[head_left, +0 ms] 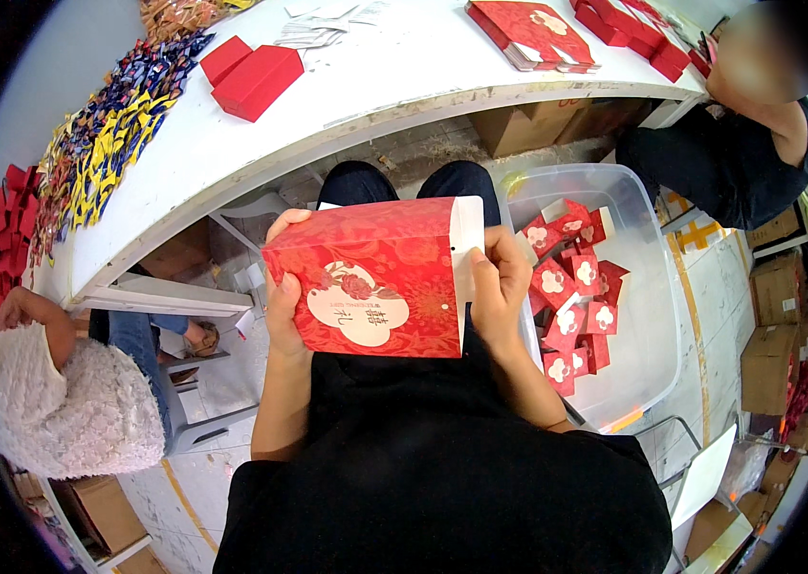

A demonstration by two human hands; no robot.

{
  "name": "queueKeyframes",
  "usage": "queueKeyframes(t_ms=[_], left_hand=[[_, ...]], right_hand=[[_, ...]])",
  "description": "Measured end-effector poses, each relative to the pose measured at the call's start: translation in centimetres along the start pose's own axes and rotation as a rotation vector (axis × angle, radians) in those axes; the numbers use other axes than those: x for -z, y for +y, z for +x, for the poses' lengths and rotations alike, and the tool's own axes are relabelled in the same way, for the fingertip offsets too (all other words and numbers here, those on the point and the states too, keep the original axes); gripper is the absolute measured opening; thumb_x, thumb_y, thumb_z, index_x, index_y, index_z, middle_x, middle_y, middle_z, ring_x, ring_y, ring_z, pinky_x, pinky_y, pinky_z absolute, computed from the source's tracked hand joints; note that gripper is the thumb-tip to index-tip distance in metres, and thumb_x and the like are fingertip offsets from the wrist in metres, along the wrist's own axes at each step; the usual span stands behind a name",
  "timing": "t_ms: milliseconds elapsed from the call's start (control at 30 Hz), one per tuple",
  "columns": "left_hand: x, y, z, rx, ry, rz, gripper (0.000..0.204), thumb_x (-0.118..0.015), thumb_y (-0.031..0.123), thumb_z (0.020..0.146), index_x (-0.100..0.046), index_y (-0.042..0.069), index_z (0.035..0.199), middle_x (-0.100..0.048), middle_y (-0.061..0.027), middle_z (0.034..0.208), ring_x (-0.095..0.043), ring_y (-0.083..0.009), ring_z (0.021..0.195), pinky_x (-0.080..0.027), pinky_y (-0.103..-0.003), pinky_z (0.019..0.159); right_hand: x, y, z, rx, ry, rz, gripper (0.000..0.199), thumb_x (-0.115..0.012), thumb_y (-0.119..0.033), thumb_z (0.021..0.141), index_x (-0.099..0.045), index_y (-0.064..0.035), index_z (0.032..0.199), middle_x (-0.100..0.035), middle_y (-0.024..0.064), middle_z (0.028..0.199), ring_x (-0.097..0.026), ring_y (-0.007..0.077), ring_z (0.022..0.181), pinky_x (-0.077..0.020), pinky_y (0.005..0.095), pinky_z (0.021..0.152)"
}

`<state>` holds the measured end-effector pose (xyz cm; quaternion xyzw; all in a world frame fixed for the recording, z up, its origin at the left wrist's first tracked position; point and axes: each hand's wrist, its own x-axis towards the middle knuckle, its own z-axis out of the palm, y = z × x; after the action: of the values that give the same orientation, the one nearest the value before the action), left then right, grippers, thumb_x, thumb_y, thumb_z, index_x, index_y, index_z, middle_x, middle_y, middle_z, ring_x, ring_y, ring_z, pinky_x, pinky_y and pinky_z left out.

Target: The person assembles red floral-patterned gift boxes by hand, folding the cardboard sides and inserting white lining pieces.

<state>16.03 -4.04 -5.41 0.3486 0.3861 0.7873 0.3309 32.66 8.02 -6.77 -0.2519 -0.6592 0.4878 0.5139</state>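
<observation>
Above my lap I hold a red paper gift box [404, 253] with a floral pattern and a white flower-shaped panel on its face. My left hand [283, 301] is closed round its left end, fingers behind and thumb on the front. At the right end, my right hand [500, 284] pinches the white edge flap [466, 220] between thumb and fingers. The box lies on its side and looks partly formed; its inside is hidden.
At my right stands a clear plastic bin [657, 368] holding several small red boxes [557, 280]. On the curved white table [375, 72] lie red boxes [259, 84], stacked flat red cartons [533, 33] and piled small wrapped packets [127, 129]. People sit on both sides.
</observation>
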Motion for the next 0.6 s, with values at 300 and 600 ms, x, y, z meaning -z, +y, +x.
queueKeyframes(t_ms=[300,600], left_hand=[[-0.34,0.07,-0.23,0.025,0.003,-0.007,0.068,-0.06,0.041,0.077,-0.031,0.002,0.125,-0.048,-0.0172,0.116,-0.052,-0.0249,0.107,-0.044,-0.036,0.091],[-0.58,-0.33,-0.26,0.031,0.018,-0.06,0.065,-0.062,0.038,0.077,-0.033,0.003,0.124,-0.049,-0.0156,0.114,-0.053,-0.0223,0.104,-0.044,-0.034,0.089]], right_hand=[[-0.1,-0.52,-0.05,-0.033,0.035,0.032,0.004,-0.05,0.0,0.077,-0.048,-0.0015,0.08,-0.04,-0.004,0.062,-0.033,0.0026,0.055,-0.0253,0.0197,0.05],[-0.57,-0.65,-0.2,-0.075,0.119,0.178,0.005,-0.049,0.001,0.079,-0.046,-0.0032,0.079,-0.039,-0.0053,0.064,-0.034,0.0017,0.057,-0.0252,0.0184,0.05]])
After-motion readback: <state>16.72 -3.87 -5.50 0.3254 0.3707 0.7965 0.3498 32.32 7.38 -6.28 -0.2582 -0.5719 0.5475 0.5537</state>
